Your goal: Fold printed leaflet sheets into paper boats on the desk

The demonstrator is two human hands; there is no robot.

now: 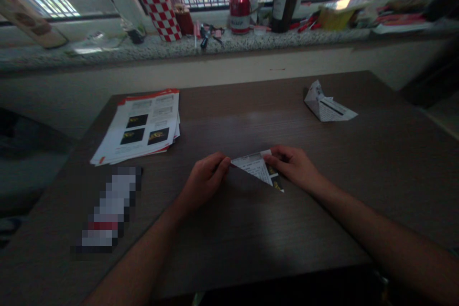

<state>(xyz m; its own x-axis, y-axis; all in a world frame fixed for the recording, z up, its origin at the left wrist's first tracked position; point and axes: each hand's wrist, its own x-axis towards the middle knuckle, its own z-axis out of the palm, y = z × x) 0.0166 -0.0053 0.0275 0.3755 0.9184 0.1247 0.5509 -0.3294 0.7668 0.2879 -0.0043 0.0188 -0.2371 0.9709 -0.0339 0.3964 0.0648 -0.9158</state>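
A printed sheet of paper (pixel 255 168), folded into a triangle, is held between my two hands just above the table. My left hand (pixel 208 174) pinches its pointed left corner between thumb and fingers. At the wider right end, my right hand (pixel 294 165) grips the upper edge, thumb in front and fingers partly hidden behind. Print and small dark pictures show on the folded faces. Beyond my right hand, a folded paper figure (pixel 328 107) stands on the table, with a raised peak at its left and a point at its right.
A stack of printed sheets (pixel 143 126) lies at the table's back left. Nearer me is a pixelated, phone-shaped object (pixel 111 205). On the granite windowsill (pixel 161 52) stand a red can (pixel 240 13), a dark bottle (pixel 285 2) and a red-and-white checkered container (pixel 160 12). The table's (pixel 229 239) front edge is close to me.
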